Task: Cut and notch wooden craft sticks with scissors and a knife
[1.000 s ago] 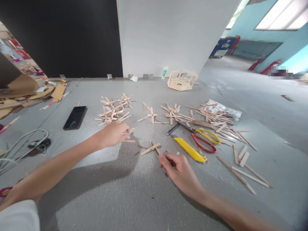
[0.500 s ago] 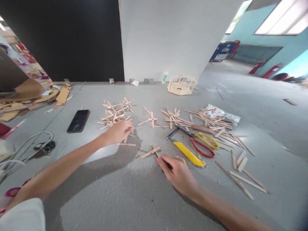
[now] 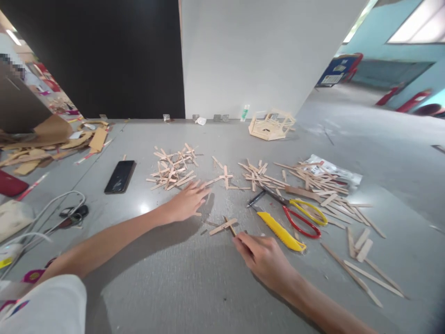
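Observation:
In the head view my right hand [image 3: 266, 260] pinches a thin wooden stick [image 3: 232, 227] between thumb and fingers. That stick crosses a flat craft stick [image 3: 219, 228] lying on the grey table; whether the two are joined I cannot tell. My left hand [image 3: 186, 202] is open, palm down and fingers spread, low over the table in front of a pile of craft sticks [image 3: 172, 169]. A stick end shows from under it. Some crossed sticks [image 3: 225, 176] lie just beyond its fingertips.
Right of centre are a yellow cutter [image 3: 281, 232], scissors [image 3: 302, 215] with red and yellow handles, and many loose sticks [image 3: 320, 181]. A stick-built frame [image 3: 269, 130] and a glue tube [image 3: 245, 112] stand by the back panel. A phone [image 3: 120, 176] and cables [image 3: 66, 199] lie left.
My left hand has spread its fingers and reached slightly forward and right, covering sticks seen before. My right hand keeps its hold on the stick. The whole view has shifted slightly.

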`<act>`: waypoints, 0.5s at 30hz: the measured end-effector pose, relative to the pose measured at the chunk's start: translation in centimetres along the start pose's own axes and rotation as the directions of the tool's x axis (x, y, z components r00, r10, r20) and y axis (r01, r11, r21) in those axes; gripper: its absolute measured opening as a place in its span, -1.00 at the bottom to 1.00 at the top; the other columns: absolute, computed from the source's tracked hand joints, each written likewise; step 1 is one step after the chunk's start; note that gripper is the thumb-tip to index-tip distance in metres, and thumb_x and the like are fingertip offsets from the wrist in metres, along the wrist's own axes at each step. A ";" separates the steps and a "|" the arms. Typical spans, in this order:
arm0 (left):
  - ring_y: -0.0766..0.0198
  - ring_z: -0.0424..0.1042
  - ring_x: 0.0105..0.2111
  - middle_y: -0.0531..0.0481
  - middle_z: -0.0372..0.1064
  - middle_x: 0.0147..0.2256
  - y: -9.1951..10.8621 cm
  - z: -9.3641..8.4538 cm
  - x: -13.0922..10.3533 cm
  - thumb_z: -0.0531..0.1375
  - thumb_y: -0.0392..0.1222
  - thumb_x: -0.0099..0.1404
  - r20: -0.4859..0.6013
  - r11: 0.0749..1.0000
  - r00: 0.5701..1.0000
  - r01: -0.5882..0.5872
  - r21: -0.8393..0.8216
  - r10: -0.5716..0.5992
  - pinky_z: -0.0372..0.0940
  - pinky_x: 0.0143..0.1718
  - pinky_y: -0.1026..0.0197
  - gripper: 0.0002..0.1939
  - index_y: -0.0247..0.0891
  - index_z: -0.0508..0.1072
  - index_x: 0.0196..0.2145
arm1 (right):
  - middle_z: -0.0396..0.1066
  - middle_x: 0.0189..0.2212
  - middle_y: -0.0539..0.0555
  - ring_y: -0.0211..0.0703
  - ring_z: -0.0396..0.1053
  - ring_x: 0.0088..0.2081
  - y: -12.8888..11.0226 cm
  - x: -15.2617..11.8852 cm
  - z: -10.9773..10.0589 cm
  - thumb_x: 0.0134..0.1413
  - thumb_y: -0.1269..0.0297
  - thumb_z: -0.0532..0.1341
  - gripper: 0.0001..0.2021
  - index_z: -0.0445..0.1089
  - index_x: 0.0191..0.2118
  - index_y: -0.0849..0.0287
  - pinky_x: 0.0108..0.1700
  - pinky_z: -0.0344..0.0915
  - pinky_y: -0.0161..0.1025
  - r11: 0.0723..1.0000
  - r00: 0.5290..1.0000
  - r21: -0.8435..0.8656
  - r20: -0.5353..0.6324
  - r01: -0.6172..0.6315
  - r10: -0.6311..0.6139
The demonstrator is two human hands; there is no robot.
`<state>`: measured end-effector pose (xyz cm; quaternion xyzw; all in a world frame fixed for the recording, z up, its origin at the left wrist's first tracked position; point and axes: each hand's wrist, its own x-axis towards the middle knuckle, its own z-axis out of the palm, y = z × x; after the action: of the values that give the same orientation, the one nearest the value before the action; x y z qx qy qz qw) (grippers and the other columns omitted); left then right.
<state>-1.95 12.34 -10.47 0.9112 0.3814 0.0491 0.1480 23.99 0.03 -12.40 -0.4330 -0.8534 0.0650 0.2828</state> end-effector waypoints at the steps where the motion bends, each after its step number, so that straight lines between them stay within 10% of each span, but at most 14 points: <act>1: -0.02 -0.14 0.47 -0.25 -0.02 0.43 -0.1 0.1 0.0 -0.11 -0.24 0.57 0.006 1.000 1.000 -0.007 0.011 0.007 -0.16 0.42 -0.16 -0.51 -0.28 0.15 0.39 | 0.39 -0.65 -0.01 -0.25 0.30 -0.65 0.2 0.0 0.1 0.45 0.32 0.04 -0.63 0.41 -0.43 0.14 -0.49 0.08 -0.24 1.000 1.000 0.000 -0.005 0.000 0.000; 15: -0.10 -0.15 0.47 -0.31 -0.05 0.44 0.0 1.5 0.1 -0.07 -0.22 0.58 0.007 0.999 0.999 -0.038 0.037 0.038 -0.14 0.43 -0.20 -0.53 -0.29 0.16 0.38 | 0.36 -0.67 -0.02 -0.25 0.29 -0.66 0.5 -0.6 0.5 0.41 0.37 0.08 -0.64 0.39 -0.47 0.13 -0.51 0.10 -0.23 0.997 0.995 -0.032 -0.066 0.073 -0.075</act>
<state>-1.59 12.08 -11.90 0.9209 0.3645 0.0421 0.1313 24.35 -0.11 -13.26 -0.4074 -0.8597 0.0272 0.3068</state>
